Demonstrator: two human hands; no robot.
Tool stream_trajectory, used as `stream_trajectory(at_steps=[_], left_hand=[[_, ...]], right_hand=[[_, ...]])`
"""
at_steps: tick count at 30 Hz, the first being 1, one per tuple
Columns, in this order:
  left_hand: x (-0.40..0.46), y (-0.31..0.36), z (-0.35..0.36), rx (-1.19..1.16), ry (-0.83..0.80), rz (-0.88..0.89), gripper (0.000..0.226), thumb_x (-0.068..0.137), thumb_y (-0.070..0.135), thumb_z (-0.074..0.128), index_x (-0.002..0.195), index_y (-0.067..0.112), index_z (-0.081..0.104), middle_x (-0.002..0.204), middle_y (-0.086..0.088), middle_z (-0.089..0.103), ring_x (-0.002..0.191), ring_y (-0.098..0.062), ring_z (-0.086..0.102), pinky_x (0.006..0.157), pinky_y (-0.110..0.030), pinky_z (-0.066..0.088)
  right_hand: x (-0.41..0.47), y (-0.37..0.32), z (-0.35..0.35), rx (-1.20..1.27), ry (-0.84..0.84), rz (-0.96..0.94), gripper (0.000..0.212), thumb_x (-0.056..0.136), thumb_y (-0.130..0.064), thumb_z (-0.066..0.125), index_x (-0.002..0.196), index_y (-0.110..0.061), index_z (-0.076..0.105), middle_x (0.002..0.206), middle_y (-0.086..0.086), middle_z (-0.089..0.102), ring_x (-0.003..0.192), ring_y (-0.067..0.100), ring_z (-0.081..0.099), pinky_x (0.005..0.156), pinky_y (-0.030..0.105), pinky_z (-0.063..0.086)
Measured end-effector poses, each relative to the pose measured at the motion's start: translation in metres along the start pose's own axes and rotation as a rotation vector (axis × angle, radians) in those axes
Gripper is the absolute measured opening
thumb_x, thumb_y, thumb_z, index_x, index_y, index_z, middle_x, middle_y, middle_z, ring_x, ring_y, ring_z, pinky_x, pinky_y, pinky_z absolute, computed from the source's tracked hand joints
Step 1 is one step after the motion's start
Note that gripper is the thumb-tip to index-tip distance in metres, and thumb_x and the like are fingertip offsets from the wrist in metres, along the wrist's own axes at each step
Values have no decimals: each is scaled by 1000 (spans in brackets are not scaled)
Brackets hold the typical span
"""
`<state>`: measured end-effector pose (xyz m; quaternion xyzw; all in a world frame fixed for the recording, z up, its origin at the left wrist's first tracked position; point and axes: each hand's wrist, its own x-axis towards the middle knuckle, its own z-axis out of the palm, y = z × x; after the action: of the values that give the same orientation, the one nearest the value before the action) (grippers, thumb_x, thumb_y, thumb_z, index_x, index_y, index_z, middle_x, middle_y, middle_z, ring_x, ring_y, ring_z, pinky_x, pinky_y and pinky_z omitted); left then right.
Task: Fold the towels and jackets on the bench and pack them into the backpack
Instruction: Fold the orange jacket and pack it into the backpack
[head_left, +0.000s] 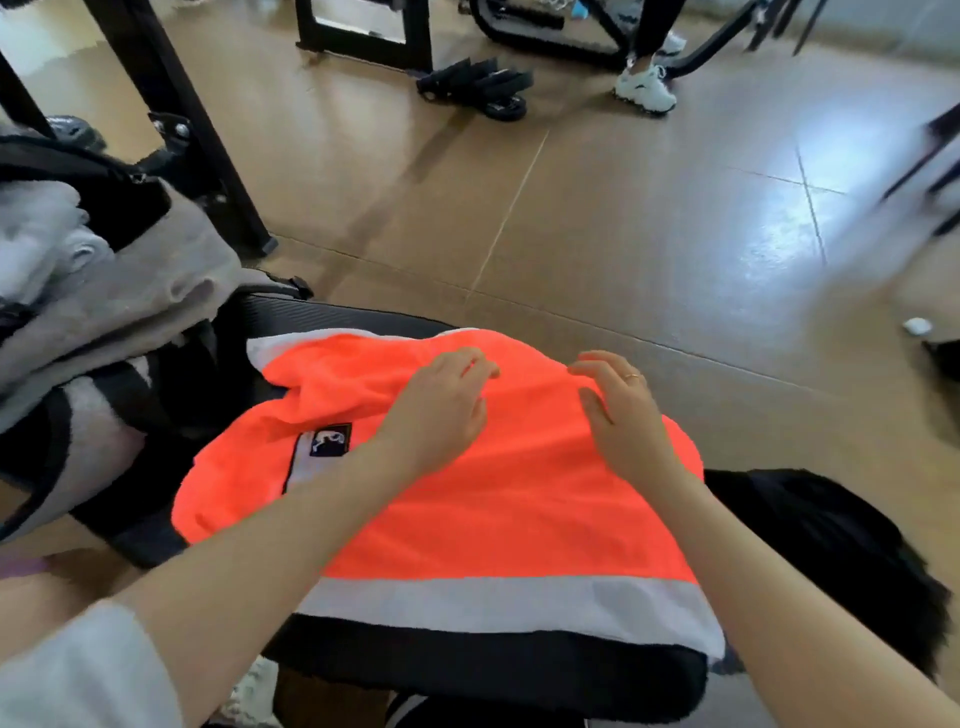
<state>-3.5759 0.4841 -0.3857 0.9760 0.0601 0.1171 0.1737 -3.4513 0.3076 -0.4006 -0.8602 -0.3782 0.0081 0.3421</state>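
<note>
Bare forearms reach forward over an orange jacket (467, 509) spread flat on the black bench (332, 317); left hand (441, 410) and right hand (623, 415) rest upon it, fingers loosely curved, gripping nothing, backpack (78, 332) at left.

Both arms stretched fwd, forearms bare, a pale sleeve bunched up near the left elbow. Left hand (439, 410) palm down, fingers loosely curved w/ tips pointing away. Right hand (626, 415) same deal, fingers spread & relaxed, ring on one finger.
</note>
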Motion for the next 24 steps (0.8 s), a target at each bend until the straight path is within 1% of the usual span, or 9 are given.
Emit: stream_trajectory(at_steps=[2,4,7,9,13,16,20,22,24], left_hand=[[32,16,21,4,-144,-7,44,89,18,48,132,5,47,140,-18,42,128,-33,41,107,-39,31],[56,30,39,23,-210,-5,51,94,23,47,142,10,34,151,-12,28,135,-27,31,110,-36,24],[71,38,57,194,-273,-19,47,95,34,45,138,18,40,144,-9,37,129,-28,37,100,-39,34],[71,33,62,248,-202,15,31,94,28,47,121,14,55,126,-11,51,113,-33,47,86,-41,40],[66,24,55,161,-74,135,13,84,11,51,87,6,62,83,-17,64,79,-36,59,64,-43,46],[61,23,39,32,-31,92,21,84,15,40,86,6,59,78,-18,65,73,-38,60,59,-44,45],[44,0,10,-44,128,-64,20,96,14,38,104,11,57,94,-14,66,83,-35,62,62,-39,43],[27,-19,-5,2,158,-167,20,98,18,39,109,11,54,94,-17,65,85,-39,62,64,-43,43],[6,-36,-22,26,152,-201,18,97,27,37,107,20,50,92,-18,66,82,-40,64,63,-45,47]], right_hand=[[-20,37,-22,8,79,279,35,89,-14,43,120,-5,58,128,14,54,122,31,47,102,36,34],[-42,68,-33,97,49,656,47,95,-24,47,137,-6,41,143,13,41,133,27,36,108,33,27],[-62,93,-31,507,-93,1128,79,80,-65,52,136,-10,43,138,6,49,124,25,47,106,38,37],[-65,91,-32,685,-106,1205,72,80,-66,51,123,-9,56,120,6,61,109,25,57,97,38,45],[-59,86,-34,452,4,977,41,91,-40,54,112,-6,61,104,6,63,97,20,57,83,32,45],[-43,70,-43,52,161,705,8,88,-11,55,90,-14,62,88,7,62,86,26,56,72,33,41],[-16,19,-31,140,45,405,14,91,-5,48,86,-18,53,80,2,59,78,23,53,72,32,41],[-8,-1,-15,35,24,209,11,87,-7,56,97,-11,59,98,8,60,92,29,54,85,37,43],[-2,-11,7,-110,-138,133,41,83,-14,63,123,-10,53,122,11,53,111,31,49,98,39,37]])
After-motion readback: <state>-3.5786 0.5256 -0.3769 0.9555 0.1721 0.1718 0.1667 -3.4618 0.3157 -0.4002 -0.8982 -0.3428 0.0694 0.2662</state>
